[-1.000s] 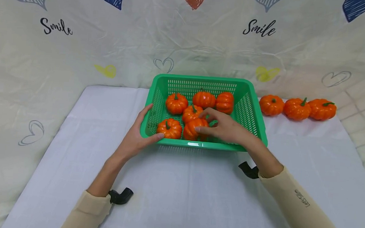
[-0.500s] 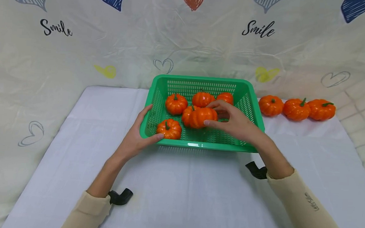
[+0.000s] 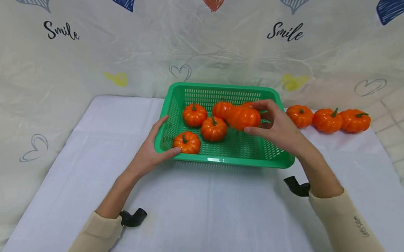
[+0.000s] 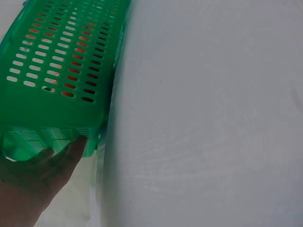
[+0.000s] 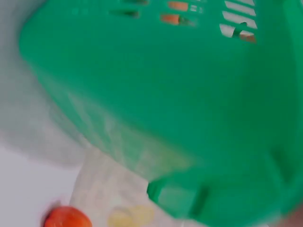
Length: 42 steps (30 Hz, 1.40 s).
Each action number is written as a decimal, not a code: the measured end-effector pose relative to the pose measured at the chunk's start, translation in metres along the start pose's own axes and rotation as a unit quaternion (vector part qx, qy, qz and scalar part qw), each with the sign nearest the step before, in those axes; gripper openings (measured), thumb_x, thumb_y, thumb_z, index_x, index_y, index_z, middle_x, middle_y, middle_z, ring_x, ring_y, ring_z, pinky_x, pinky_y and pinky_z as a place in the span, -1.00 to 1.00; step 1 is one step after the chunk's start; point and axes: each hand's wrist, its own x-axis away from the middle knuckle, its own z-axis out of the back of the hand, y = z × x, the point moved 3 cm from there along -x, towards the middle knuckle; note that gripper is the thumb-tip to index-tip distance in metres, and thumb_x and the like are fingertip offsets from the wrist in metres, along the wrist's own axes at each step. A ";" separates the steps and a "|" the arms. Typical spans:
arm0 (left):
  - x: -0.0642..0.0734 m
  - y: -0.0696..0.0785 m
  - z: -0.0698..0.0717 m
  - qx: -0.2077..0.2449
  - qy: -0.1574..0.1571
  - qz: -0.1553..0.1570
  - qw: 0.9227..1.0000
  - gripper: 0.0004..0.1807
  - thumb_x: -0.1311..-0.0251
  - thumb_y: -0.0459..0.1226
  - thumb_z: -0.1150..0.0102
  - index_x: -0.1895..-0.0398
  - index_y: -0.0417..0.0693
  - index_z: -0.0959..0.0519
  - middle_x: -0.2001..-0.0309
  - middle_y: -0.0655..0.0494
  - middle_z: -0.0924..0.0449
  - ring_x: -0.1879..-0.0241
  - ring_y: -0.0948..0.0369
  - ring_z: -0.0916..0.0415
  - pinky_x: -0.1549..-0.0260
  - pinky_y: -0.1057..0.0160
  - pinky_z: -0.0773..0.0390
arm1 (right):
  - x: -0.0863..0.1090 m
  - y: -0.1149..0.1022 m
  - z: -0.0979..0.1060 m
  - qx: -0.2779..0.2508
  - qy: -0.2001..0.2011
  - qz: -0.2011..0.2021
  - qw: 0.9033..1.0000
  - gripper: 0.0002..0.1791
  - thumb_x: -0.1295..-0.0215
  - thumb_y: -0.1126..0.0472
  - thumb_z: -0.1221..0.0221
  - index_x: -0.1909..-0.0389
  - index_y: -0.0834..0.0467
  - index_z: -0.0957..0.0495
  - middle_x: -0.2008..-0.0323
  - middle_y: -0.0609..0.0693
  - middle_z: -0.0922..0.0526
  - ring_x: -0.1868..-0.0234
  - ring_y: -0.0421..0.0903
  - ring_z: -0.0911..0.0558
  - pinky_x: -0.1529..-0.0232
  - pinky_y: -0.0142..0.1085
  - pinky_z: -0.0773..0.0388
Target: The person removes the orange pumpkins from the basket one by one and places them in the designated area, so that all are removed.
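In the head view, my right hand point(image 3: 281, 127) grips a small orange pumpkin point(image 3: 243, 118) over the right part of a green plastic basket point(image 3: 217, 160), thumb in front and fingers behind. My left hand point(image 3: 149, 153) holds the basket's front left corner, its thumb on the front rim. The left wrist view shows those fingers point(image 4: 71, 153) against the basket's side wall. Inside lie more pumpkins: one at the front left point(image 3: 187, 142), one in the middle point(image 3: 213, 129), one at the back left point(image 3: 194, 114), and two behind the held one, partly hidden.
On the white-covered table point(image 3: 196, 218), a row of three pumpkins point(image 3: 328, 120) stands to the right of the basket, near the back edge. A pale curtain point(image 3: 228, 39) printed with hearts and "Smile" hangs behind the table. The right wrist view is mostly filled by the basket's wall point(image 5: 142, 85).
My right hand has lifted a pumpkin from the basket's front middle and carried it back and to the right. My left hand has stayed at the basket's corner.
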 end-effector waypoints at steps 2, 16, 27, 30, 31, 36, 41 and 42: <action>0.000 0.000 0.000 0.000 0.001 -0.001 1.000 0.03 -0.24 -0.01 -0.38 -0.62 0.67 0.06 -0.69 0.33 0.13 -0.61 0.01 -0.03 -0.46 -0.36 -0.26 | 0.002 0.000 0.008 0.011 0.006 -0.002 1.000 -0.19 -0.34 0.14 -0.40 -0.50 0.14 -0.21 -0.49 0.07 -0.32 -0.44 0.18 -0.45 -0.42 0.09 -0.48; -0.002 0.000 -0.001 0.005 0.001 -0.002 1.000 0.04 -0.23 -0.03 -0.39 -0.63 0.66 0.06 -0.68 0.38 0.14 -0.63 0.04 0.01 -0.49 -0.35 -0.21 | 0.037 0.034 0.074 0.044 0.134 0.016 0.990 -0.14 -0.29 0.26 -0.43 -0.54 -0.16 -0.27 -0.43 -0.05 -0.39 -0.08 -0.35 -0.57 0.09 -0.68 -0.54; -0.001 -0.001 -0.001 0.001 0.005 -0.002 1.000 0.03 -0.24 -0.05 -0.38 -0.63 0.64 0.06 -0.69 0.36 0.14 -0.62 0.03 -0.01 -0.48 -0.36 -0.23 | 0.062 0.085 0.106 0.032 0.187 -0.046 0.981 -0.12 -0.32 0.27 -0.39 -0.58 -0.12 -0.22 -0.26 -0.34 -0.42 0.03 -0.53 -0.55 0.16 -0.74 -0.51; -0.002 -0.001 0.000 0.002 0.006 -0.002 1.000 0.02 -0.24 -0.05 -0.37 -0.63 0.66 0.05 -0.69 0.35 0.13 -0.62 0.03 -0.02 -0.47 -0.36 -0.23 | 0.065 0.094 0.107 0.048 0.185 -0.054 0.980 -0.16 -0.39 0.19 -0.35 -0.60 -0.14 -0.20 -0.35 -0.22 -0.39 -0.02 -0.49 -0.49 0.15 -0.77 -0.46; -0.002 -0.002 0.000 0.004 0.007 -0.001 1.000 0.02 -0.24 -0.05 -0.37 -0.62 0.66 0.05 -0.68 0.36 0.13 -0.61 0.03 -0.02 -0.47 -0.36 -0.23 | 0.067 0.097 0.107 0.052 0.182 -0.060 0.980 -0.19 -0.42 0.15 -0.32 -0.61 -0.15 -0.20 -0.37 -0.21 -0.38 -0.02 -0.50 -0.48 0.15 -0.78 -0.43; -0.002 -0.001 0.000 0.003 0.006 -0.001 1.000 0.02 -0.24 -0.03 -0.37 -0.63 0.67 0.05 -0.68 0.38 0.13 -0.61 0.03 -0.02 -0.47 -0.36 -0.24 | 0.073 0.110 0.106 0.054 0.164 -0.080 0.982 -0.32 -0.53 0.03 -0.20 -0.59 -0.09 -0.23 -0.25 -0.36 -0.41 0.02 -0.64 -0.50 0.12 -0.74 -0.36; -0.001 0.000 -0.001 0.002 0.006 0.002 1.000 0.02 -0.23 -0.03 -0.37 -0.61 0.70 0.05 -0.68 0.38 0.13 -0.61 0.02 -0.03 -0.45 -0.36 -0.27 | 0.074 0.119 0.100 0.027 0.164 -0.047 0.985 -0.46 -0.58 0.13 -0.12 -0.51 0.03 -0.31 -0.14 -0.42 -0.34 0.07 -0.61 -0.57 0.12 -0.75 -0.50; -0.001 0.000 -0.001 0.003 0.006 0.002 1.000 0.02 -0.23 -0.03 -0.37 -0.61 0.71 0.05 -0.68 0.38 0.13 -0.61 0.02 -0.03 -0.45 -0.36 -0.28 | 0.074 0.121 0.099 0.019 0.163 -0.040 0.986 -0.47 -0.59 0.15 -0.10 -0.50 0.03 -0.31 -0.14 -0.40 -0.35 0.07 -0.58 -0.58 0.13 -0.73 -0.53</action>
